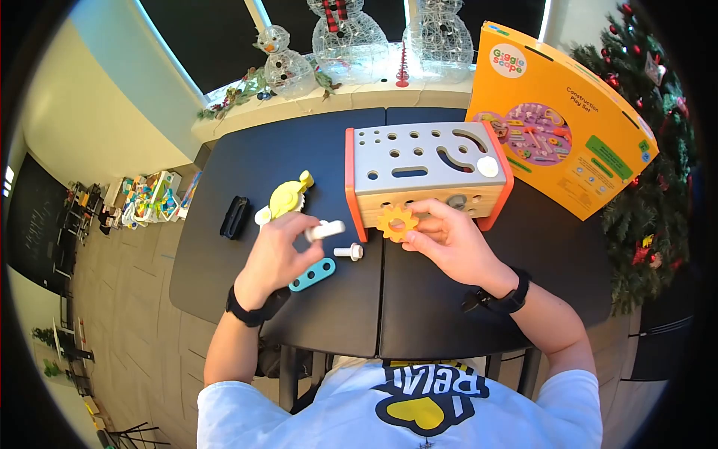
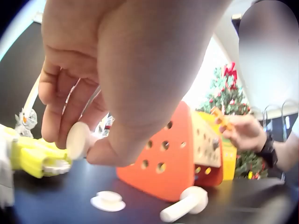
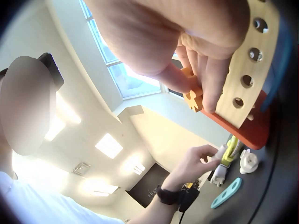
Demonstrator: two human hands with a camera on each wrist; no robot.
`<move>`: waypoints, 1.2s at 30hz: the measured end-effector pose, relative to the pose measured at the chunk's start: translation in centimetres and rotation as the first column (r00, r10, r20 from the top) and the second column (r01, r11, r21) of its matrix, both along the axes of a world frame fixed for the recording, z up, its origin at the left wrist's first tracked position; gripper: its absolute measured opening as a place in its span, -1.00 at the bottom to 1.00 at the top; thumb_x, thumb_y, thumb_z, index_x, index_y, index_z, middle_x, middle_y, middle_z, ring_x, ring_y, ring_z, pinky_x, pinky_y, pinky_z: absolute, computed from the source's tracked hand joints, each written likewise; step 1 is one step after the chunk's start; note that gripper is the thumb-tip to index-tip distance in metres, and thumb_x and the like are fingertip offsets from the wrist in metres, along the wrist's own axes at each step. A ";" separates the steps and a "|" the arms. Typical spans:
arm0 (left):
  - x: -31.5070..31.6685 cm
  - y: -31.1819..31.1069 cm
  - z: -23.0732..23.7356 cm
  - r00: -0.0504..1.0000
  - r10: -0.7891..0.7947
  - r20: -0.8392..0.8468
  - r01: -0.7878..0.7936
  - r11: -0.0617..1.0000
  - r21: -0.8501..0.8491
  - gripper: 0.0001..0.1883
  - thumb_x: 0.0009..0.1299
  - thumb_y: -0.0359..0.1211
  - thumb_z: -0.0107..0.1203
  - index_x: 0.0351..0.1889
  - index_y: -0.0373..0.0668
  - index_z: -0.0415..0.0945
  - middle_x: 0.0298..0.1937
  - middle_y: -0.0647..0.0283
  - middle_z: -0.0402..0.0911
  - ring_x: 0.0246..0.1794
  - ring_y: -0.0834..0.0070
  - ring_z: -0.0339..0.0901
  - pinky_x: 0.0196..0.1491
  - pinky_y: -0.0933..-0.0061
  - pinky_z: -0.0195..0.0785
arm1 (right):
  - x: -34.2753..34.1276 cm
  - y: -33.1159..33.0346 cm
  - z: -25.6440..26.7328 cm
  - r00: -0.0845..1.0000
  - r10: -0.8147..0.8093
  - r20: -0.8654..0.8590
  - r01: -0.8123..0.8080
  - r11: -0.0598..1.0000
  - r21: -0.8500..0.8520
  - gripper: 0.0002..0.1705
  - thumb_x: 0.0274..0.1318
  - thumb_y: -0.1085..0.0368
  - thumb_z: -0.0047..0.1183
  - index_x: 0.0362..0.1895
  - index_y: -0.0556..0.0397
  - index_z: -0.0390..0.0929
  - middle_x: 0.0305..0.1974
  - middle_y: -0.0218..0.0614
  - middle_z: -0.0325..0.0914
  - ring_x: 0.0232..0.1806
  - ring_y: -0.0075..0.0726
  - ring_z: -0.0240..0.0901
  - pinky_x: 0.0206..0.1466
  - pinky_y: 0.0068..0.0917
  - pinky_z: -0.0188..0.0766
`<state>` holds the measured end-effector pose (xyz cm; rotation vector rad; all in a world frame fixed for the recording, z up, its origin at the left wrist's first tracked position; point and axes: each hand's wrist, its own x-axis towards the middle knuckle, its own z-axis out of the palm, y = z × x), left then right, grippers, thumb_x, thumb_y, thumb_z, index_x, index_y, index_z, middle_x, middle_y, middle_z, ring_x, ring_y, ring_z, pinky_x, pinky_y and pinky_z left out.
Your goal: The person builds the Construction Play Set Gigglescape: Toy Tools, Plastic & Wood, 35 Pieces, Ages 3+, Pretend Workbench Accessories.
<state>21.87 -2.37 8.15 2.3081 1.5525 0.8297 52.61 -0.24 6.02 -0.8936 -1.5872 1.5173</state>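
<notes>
In the head view my left hand [image 1: 273, 254] pinches a white toy bolt [image 1: 326, 230] between thumb and fingers, raised over the table; its round end [image 2: 78, 141] faces the left wrist camera. My right hand [image 1: 456, 243] pinches an orange toy gear [image 1: 396, 223] by its edge, in front of the wooden side of a toy workbench [image 1: 430, 153] with a grey top and red ends. A second white bolt [image 1: 348, 252] lies beside the left hand, next to a teal strip with holes [image 1: 312, 275]. Past the left fingers lies a yellow-green and white toy piece [image 1: 288, 200].
A black case [image 1: 235, 218] lies at the table's left. The orange play set box [image 1: 561, 120] stands behind the workbench at right, near a decorated tree [image 1: 636, 135]. Lit snowmen [image 1: 348, 34] line the window sill. A seam runs down the black table [image 1: 329, 322].
</notes>
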 end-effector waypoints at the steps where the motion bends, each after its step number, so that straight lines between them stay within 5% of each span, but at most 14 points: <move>1: 0.9 -0.5 0.3 0.999 -0.042 0.019 0.041 0.998 0.052 -0.70 0.21 -0.39 0.37 -0.09 -0.25 0.72 -0.21 0.10 0.74 -0.38 0.30 0.67 -0.21 0.35 0.57 | -0.1 -0.2 0.1 1.000 -0.001 0.017 0.000 1.000 0.027 -0.64 0.45 0.40 0.13 0.24 0.18 0.41 -0.06 -0.05 0.77 -0.01 -0.29 0.77 0.07 -0.40 0.63; 6: 4.8 -2.0 1.3 0.984 -0.179 0.009 0.164 0.921 0.354 -0.65 0.14 -0.44 0.43 -0.08 -0.21 0.74 -0.27 0.19 0.70 -0.34 0.31 0.65 -0.24 0.34 0.57 | -0.6 -1.4 0.9 0.991 -0.044 0.130 0.020 0.983 0.185 -0.65 0.43 0.42 0.14 0.22 0.14 0.41 -0.08 -0.02 0.79 0.01 -0.20 0.79 0.06 -0.37 0.65; 17: 7.9 -1.3 -0.1 0.990 -0.138 0.030 0.118 0.925 0.361 -0.43 0.03 -0.17 0.63 -0.07 -0.21 0.63 -0.29 0.23 0.66 -0.32 0.28 0.59 -0.24 0.30 0.51 | -0.7 -2.9 1.6 0.986 -0.050 0.159 0.008 0.968 0.252 -0.65 0.41 0.46 0.12 0.21 0.13 0.41 -0.06 0.07 0.77 0.07 -0.04 0.76 0.12 -0.28 0.68; 22: 8.4 -0.1 0.6 0.975 -0.165 -0.150 0.217 0.858 0.466 -0.44 -0.03 -0.18 0.61 -0.12 -0.19 0.61 -0.21 0.26 0.63 -0.23 0.25 0.56 -0.18 0.27 0.50 | -0.4 -2.5 0.1 0.997 -0.022 0.067 -0.005 0.929 0.371 -0.63 0.39 0.44 0.17 0.20 0.16 0.42 -0.03 0.06 0.76 0.08 -0.03 0.75 0.15 -0.25 0.69; 26: 9.0 0.8 0.2 0.957 -0.212 -0.198 0.280 0.852 0.442 -0.45 -0.06 -0.22 0.59 -0.13 -0.20 0.62 -0.17 0.27 0.61 -0.18 0.25 0.55 -0.14 0.24 0.48 | -0.3 -2.2 -0.1 0.997 -0.046 0.060 0.025 0.951 0.307 -0.62 0.36 0.38 0.25 0.17 0.19 0.46 -0.05 0.01 0.76 0.04 -0.06 0.77 0.14 -0.27 0.70; 31: 9.7 1.9 0.7 0.942 -0.246 -0.227 0.316 0.877 0.361 -0.30 -0.06 -0.22 0.61 0.05 -0.18 0.56 0.09 0.21 0.58 0.10 0.15 0.50 0.15 0.15 0.39 | 0.2 -1.1 -1.6 0.989 -0.096 0.111 0.069 0.971 0.228 -0.66 0.37 0.37 0.25 0.13 0.22 0.50 -0.07 0.00 0.76 -0.02 -0.11 0.80 0.07 -0.30 0.72; 33: 9.6 2.2 1.3 0.941 -0.254 -0.226 0.314 0.902 0.297 -0.12 -0.05 -0.18 0.62 0.26 -0.17 0.45 0.26 0.17 0.52 0.28 0.09 0.42 0.32 0.07 0.26 | 0.3 -0.9 -2.1 0.986 -0.128 0.103 0.093 0.953 0.288 -0.69 0.38 0.39 0.22 0.12 0.22 0.51 -0.09 0.00 0.77 -0.03 -0.09 0.80 0.05 -0.30 0.72; 36: 9.7 3.0 1.7 0.939 -0.207 -0.273 0.292 0.900 0.322 -0.09 -0.01 -0.14 0.61 0.32 -0.19 0.43 0.27 0.17 0.52 0.31 0.10 0.40 0.34 0.07 0.25 | 0.3 -1.1 -2.2 0.979 -0.179 0.099 0.129 0.915 0.382 -0.72 0.39 0.42 0.19 0.11 0.22 0.52 -0.10 0.01 0.76 -0.04 -0.04 0.80 0.03 -0.30 0.72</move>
